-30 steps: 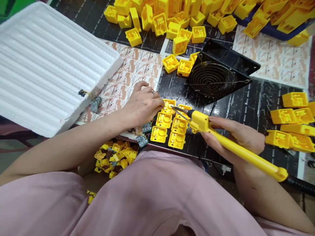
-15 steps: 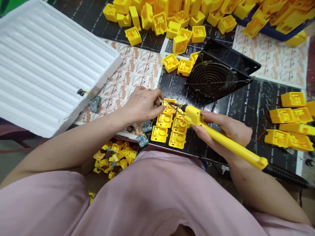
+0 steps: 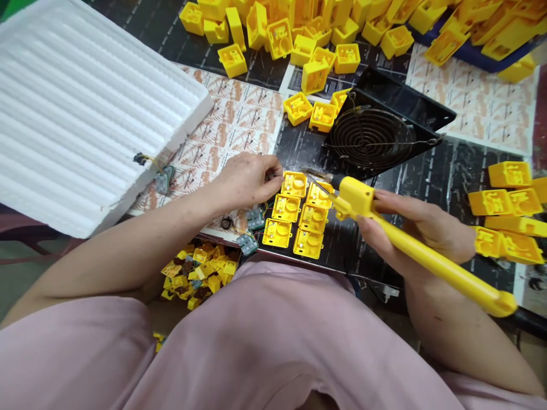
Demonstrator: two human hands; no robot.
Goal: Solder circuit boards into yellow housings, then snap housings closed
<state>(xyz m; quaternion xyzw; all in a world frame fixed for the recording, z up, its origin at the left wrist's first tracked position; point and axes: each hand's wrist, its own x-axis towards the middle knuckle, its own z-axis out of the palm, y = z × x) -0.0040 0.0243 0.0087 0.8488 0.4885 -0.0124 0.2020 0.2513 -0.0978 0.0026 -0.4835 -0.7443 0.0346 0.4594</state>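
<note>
Bin holds yellow cases; right hand grips soldering iron; left hand pinches, perhaps something thin.

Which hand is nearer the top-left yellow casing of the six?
Left. The left hand is just beside the left edge of that yellow casing; the right hand is farther off, to its right, holding the yellow soldering iron.

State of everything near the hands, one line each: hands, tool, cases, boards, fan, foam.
Left hand: fingers curled; contents unclear.
Right hand: gripping yellow tool.
Yellow tool: held, tip toward upper cases.
Six yellow cases: open side up, two columns.
Circuit boards: wired, outside cases.
Fan: grille exposed; running unclear.
Foam slab: ridged side up.
</note>
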